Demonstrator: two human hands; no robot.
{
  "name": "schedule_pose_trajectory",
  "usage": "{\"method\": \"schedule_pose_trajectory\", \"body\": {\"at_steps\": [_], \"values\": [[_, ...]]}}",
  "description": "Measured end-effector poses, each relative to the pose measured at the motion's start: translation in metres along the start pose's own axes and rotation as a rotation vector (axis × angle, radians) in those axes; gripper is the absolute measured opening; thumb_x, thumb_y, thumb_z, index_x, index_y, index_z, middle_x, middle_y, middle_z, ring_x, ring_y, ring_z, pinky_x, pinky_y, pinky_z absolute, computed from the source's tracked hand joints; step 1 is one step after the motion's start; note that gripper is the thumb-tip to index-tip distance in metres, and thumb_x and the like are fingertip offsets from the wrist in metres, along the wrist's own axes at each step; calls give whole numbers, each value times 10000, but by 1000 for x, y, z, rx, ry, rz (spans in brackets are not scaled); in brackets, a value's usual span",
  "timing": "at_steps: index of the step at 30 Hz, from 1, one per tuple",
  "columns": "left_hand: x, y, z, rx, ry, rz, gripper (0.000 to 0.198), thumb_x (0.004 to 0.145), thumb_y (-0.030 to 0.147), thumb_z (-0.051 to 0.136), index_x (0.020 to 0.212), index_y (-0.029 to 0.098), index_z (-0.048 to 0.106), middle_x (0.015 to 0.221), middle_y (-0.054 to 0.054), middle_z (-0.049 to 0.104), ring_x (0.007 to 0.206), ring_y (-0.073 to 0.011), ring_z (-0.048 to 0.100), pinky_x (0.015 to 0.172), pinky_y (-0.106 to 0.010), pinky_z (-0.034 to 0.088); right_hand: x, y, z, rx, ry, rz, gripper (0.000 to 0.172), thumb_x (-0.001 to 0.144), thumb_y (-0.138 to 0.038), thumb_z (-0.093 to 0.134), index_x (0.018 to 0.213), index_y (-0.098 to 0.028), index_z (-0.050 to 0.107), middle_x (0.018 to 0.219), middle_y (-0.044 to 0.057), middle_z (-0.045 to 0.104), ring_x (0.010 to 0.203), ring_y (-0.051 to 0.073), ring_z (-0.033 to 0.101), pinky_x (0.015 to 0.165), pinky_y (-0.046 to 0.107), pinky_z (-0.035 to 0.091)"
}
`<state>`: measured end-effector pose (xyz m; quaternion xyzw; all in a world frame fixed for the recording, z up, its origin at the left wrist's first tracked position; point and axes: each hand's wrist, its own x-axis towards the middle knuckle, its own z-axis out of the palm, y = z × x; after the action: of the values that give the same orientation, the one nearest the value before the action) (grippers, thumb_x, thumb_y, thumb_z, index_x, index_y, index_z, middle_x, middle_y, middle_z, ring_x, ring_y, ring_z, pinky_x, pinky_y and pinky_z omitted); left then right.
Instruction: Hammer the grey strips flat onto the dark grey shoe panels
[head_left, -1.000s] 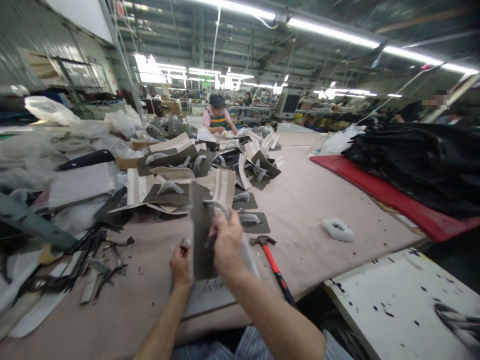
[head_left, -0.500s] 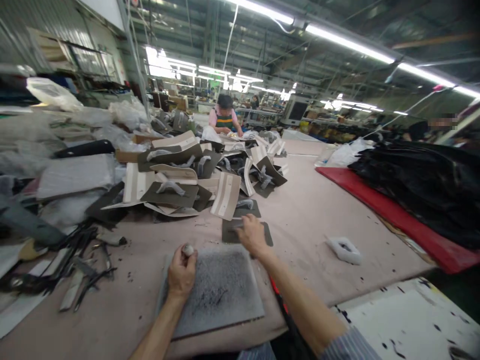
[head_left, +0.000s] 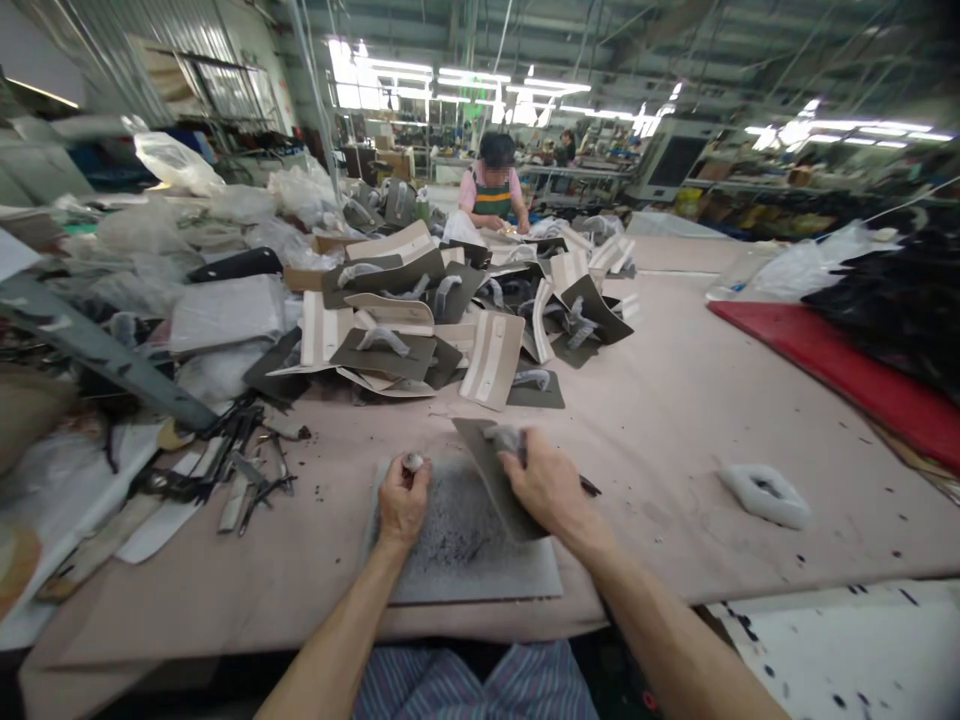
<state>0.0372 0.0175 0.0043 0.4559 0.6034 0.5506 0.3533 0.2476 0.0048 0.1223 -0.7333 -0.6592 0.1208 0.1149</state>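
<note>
Grey panel (head_left: 491, 480) in right hand (head_left: 551, 483); dark bits (head_left: 768, 487) inside hollowed white block (head_left: 787, 513).

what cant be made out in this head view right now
All in the head view:
- Object in the left hand: fingers hide all but one end.
- Handle on the held panel: partly covered by the right hand.
- Black pile: cut off by the right edge.
- Specks on the board: too small to identify.

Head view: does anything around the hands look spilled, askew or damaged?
Dark specks litter the gray board beside the left hand, looking like loose debris. Beyond, the pile of panels lies jumbled, pieces tilted at differing angles. Nothing looks clearly damaged.
</note>
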Motion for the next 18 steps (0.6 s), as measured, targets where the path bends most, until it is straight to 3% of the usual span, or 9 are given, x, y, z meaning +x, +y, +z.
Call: {"method": "schedule_pose_trajectory", "body": {"at_steps": [2,5,8,11,14,18], "values": [[-2,1,-4,-50,91,-24,343,797,445,664,977,155,630,861,-60,728,809,-182,700,756,-266,551,-38,-21,27,121,-30,-109,528,955,-368,489,1430,-155,403,970,123,726,875,263,693,760,334,462],[-7,5,-11,-91,159,-30,363,809,460,657,996,150,623,918,-76,740,849,-187,710,800,-283,559,-81,-41,74,245,-105,-194,566,948,-291,452,1477,-118,346,1024,149,731,895,272,710,781,358,507],[-10,10,-13,-102,39,-2,352,819,447,654,1019,159,618,946,-79,751,882,-196,719,827,-301,564,-98,-48,105,315,-81,-231,529,944,-228,369,1439,-43,382,1112,209,702,950,280,704,820,373,527],[-7,15,-2,-164,-168,10,334,817,423,665,1023,164,618,951,-81,754,877,-196,722,847,-318,560,-99,-45,117,330,-15,-208,490,929,-205,367,1380,-33,449,1082,212,705,918,273,701,823,373,532],[-2,19,16,-245,-298,-22,358,784,410,707,1028,165,614,918,-75,754,845,-193,719,817,-315,559,-99,-35,121,369,86,-195,412,913,-203,409,1287,-94,543,999,164,718,867,256,691,809,359,527],[-1,18,32,-271,-367,-51,356,750,409,734,988,170,620,882,-62,754,833,-193,717,814,-316,553,-101,-23,127,506,181,-236,347,914,-210,427,1219,-196,591,1018,90,709,889,218,668,810,315,515]]}}
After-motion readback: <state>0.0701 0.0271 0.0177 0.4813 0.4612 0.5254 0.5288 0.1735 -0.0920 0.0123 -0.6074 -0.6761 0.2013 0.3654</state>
